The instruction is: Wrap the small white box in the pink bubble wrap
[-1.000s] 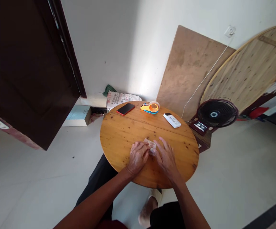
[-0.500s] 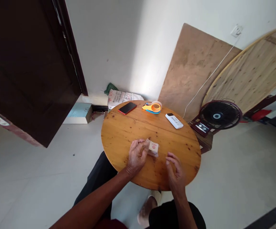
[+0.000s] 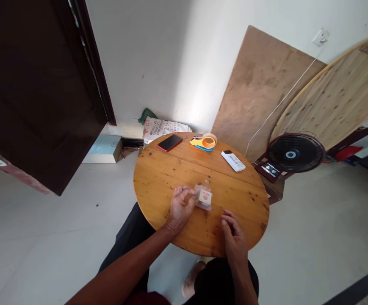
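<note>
A small pale box with red print (image 3: 205, 196) sits on the round wooden table (image 3: 158, 182). Loose clear plastic film (image 3: 204, 206) surrounds it, and a bit of the film sticks up at its far side. Just left of the box is my left hand (image 3: 181, 208), its fingers bent and its thumb apart from the index finger. The index fingertip reaches the film's edge; whether it presses on it I cannot tell. My right hand (image 3: 235, 237) hovers over the near right part of the table, loosely curled with nothing visible in it.
Along the table's far side lie a red-edged phone (image 3: 170, 143), an orange and blue tape dispenser (image 3: 204, 142) and a white handheld device (image 3: 233, 161). A black fan (image 3: 291, 153) stands right of the table. Boards (image 3: 266, 80) lean on the wall; a dark door (image 3: 37, 93) is at left.
My left fingers have drawn back slightly from the film, which now spreads more openly around the box. My right thumb and fingers have come closer together.
</note>
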Tool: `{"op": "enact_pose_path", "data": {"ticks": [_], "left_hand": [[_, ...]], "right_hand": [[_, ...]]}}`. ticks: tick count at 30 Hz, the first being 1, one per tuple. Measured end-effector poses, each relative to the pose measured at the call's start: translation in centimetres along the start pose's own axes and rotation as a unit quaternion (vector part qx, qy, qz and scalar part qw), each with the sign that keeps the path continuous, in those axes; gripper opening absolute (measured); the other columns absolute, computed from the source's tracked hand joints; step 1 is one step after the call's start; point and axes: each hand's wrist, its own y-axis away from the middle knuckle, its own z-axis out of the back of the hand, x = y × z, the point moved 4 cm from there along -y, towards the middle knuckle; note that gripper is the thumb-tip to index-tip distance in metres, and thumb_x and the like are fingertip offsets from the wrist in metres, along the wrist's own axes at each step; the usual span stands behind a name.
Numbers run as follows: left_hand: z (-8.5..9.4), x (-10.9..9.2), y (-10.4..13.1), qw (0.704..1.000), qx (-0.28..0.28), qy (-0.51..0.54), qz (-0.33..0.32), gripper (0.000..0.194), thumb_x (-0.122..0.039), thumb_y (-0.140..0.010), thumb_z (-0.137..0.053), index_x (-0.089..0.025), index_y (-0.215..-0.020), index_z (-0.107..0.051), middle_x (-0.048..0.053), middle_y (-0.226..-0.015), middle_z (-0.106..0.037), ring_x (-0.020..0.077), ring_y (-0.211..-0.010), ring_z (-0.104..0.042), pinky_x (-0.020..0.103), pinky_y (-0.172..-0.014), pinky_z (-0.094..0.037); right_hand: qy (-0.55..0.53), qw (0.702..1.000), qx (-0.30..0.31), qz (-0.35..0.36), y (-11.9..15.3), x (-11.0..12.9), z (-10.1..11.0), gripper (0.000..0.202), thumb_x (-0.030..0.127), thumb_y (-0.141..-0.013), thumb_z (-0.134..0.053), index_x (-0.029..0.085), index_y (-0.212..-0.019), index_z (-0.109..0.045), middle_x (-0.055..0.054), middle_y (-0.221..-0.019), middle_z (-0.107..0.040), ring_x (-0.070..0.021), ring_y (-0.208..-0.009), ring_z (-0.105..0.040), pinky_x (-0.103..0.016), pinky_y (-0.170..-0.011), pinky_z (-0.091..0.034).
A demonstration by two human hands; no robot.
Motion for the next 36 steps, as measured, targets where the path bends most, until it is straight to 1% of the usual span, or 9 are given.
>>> {"op": "enact_pose_path", "data": {"ticks": [4,7,13,16,20,25,28,33,36], "left_hand": [[-0.8,-1.6,0.8,0.985,0.096,-0.122,-0.081,0.021,-0.018,-0.085,-0.053,-0.025,-0.097,-0.068,0.003,-0.082,-0.059,0.0173,-0.081,-0.052,0.033,-0.079,-0.043],[-1.0,-1.7,1.0,0.975,0.117,-0.157,-0.1,0.024,-0.018,-0.087,-0.051,-0.025,-0.102,-0.067,0.003,-0.08,-0.058,0.0172,-0.077,-0.051,0.031,-0.073,-0.041],[-1.1,-1.8,1.0,0.967,0.133,-0.188,-0.111,0.023,-0.022,-0.089,-0.052,-0.029,-0.105,-0.067,0.003,-0.079,-0.058,0.0182,-0.077,-0.051,0.032,-0.073,-0.038],[-1.1,-1.9,0.9,0.967,0.125,-0.193,-0.108,0.022,-0.023,-0.089,-0.052,-0.029,-0.103,-0.067,0.003,-0.079,-0.058,0.0186,-0.077,-0.051,0.032,-0.072,-0.038],[-1.2,-1.7,0.9,0.968,0.132,-0.187,-0.103,0.023,-0.024,-0.089,-0.052,-0.03,-0.106,-0.066,0.003,-0.081,-0.059,0.019,-0.078,-0.051,0.033,-0.073,-0.038],[-1.3,-1.6,0.9,0.968,0.136,-0.184,-0.104,0.024,-0.022,-0.089,-0.051,-0.029,-0.107,-0.066,0.003,-0.08,-0.059,0.0194,-0.079,-0.052,0.033,-0.074,-0.039],[-1.3,-1.8,0.9,0.968,0.132,-0.186,-0.105,0.022,-0.021,-0.088,-0.051,-0.027,-0.104,-0.066,0.003,-0.079,-0.059,0.0194,-0.079,-0.052,0.033,-0.073,-0.039],[-1.2,-2.0,0.9,0.967,0.13,-0.191,-0.104,0.022,-0.021,-0.088,-0.052,-0.028,-0.103,-0.067,0.003,-0.079,-0.059,0.019,-0.078,-0.052,0.032,-0.073,-0.039],[-1.1,-2.0,0.8,0.967,0.127,-0.194,-0.105,0.023,-0.022,-0.089,-0.051,-0.028,-0.104,-0.067,0.003,-0.079,-0.058,0.0189,-0.078,-0.051,0.032,-0.074,-0.039]], "right_hand": [[0.03,0.999,0.016,0.024,-3.5,1.5,0.0,0.022,0.037,-0.086,-0.054,0.02,-0.094,-0.065,-0.011,-0.109,-0.063,-0.023,-0.102,-0.059,-0.038,-0.083,-0.05],[0.096,0.991,0.06,0.077,-7.9,3.2,-1.4,0.024,0.037,-0.085,-0.053,0.021,-0.099,-0.064,-0.01,-0.103,-0.064,-0.0217,-0.092,-0.06,-0.036,-0.076,-0.05],[0.284,0.924,0.188,0.174,-14.0,4.9,-6.3,0.014,0.029,-0.077,-0.06,0.021,-0.084,-0.069,-0.007,-0.097,-0.067,-0.0214,-0.091,-0.061,-0.034,-0.078,-0.046],[0.296,0.905,0.219,0.214,-14.4,5.5,-7.0,0.016,0.02,-0.078,-0.055,0.023,-0.069,-0.068,-0.004,-0.095,-0.068,-0.0184,-0.088,-0.062,-0.031,-0.078,-0.045],[0.261,0.909,0.218,0.241,-12.9,5.9,-5.7,0.017,0.022,-0.081,-0.053,0.023,-0.071,-0.067,-0.004,-0.101,-0.068,-0.0192,-0.092,-0.062,-0.034,-0.082,-0.046],[0.209,0.938,0.177,0.21,-11.5,5.5,-3.0,0.026,0.027,-0.081,-0.052,0.023,-0.104,-0.063,-0.007,-0.109,-0.066,-0.0225,-0.1,-0.06,-0.037,-0.081,-0.049],[0.201,0.942,0.198,0.182,-11.8,4.7,-2.3,0.028,0.03,-0.081,-0.053,0.023,-0.107,-0.062,-0.007,-0.113,-0.064,-0.0222,-0.101,-0.06,-0.035,-0.077,-0.051],[0.216,0.934,0.234,0.161,-13.5,3.7,-4.1,0.029,0.031,-0.079,-0.057,0.021,-0.105,-0.063,-0.008,-0.109,-0.065,-0.0215,-0.098,-0.061,-0.035,-0.08,-0.05],[0.23,0.924,0.26,0.16,-14.6,3.8,-6.0,0.016,0.026,-0.077,-0.058,0.021,-0.089,-0.067,-0.006,-0.098,-0.068,-0.0202,-0.09,-0.063,-0.033,-0.078,-0.049]]}}
